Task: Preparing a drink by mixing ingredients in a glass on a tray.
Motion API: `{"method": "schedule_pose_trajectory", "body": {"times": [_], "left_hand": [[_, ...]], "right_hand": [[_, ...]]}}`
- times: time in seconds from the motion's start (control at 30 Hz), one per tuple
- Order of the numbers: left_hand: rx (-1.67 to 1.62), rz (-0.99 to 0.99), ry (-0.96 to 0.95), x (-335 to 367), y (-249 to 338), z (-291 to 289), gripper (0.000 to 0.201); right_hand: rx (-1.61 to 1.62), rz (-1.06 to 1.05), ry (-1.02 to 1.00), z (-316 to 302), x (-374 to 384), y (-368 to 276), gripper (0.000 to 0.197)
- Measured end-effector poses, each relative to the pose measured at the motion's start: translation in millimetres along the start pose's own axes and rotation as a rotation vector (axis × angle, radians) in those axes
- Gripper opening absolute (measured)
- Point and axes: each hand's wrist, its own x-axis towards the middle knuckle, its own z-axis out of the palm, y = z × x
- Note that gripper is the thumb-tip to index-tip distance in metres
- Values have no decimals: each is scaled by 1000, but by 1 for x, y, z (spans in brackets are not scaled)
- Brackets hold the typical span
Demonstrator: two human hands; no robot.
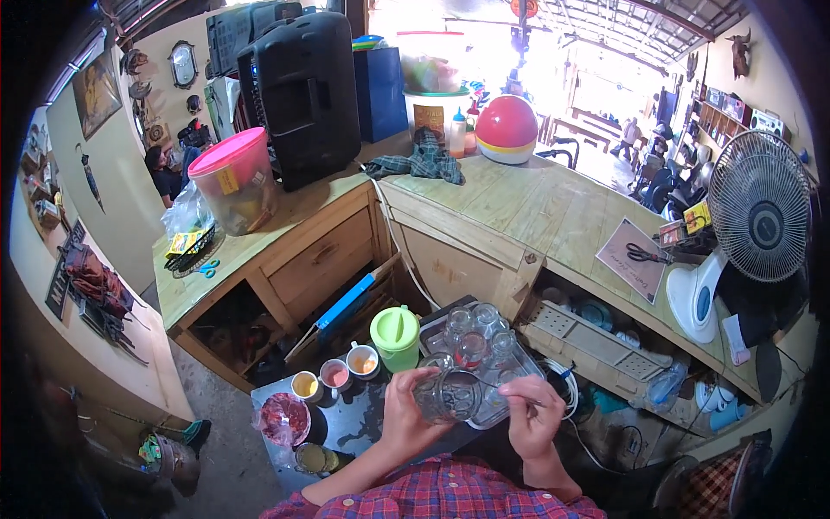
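Note:
My left hand is wrapped round a clear glass jar, tilted on its side in front of my chest. My right hand pinches a thin metal utensil, seemingly a spoon, whose far end reaches to the jar's mouth. Whether that end is inside the jar is hard to tell. Just beyond, a grey tray bears several clear glasses. Left of it stands a lidded light-green pitcher. Three white cups, one by the pitcher, hold yellow, pink and orange contents.
A bowl of dark red food and a jar of greenish liquid stand at the low table's left. Beyond runs a wooden counter with a black speaker, pink-lidded tub and fan. Another person is at far left.

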Motion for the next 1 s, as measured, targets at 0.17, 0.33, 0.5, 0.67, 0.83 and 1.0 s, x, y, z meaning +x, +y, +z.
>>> {"method": "schedule_pose_trajectory", "body": {"times": [0.17, 0.33, 0.5, 0.67, 0.83, 1.0], "left_hand": [[-37, -98, -49, -2, 0, 5, 98], [-227, -255, -98, 3, 9, -5, 99], [-630, -304, -397, 13, 17, -18, 99], [-770, -295, -545, 16, 7, -21, 95], [-944, -399, -699, 14, 2, -28, 97], [-1034, -355, -730, 16, -2, -18, 96]], "right_hand": [[-241, -102, -84, -3, 16, -14, 14], [-228, -216, -190, -3, 25, -14, 16], [-263, -120, -284, -17, 48, -20, 18], [-103, -224, -419, -11, 63, -23, 20], [-23, -233, -433, -22, 92, -34, 15], [44, -333, -761, 2, 93, -25, 15]]}}
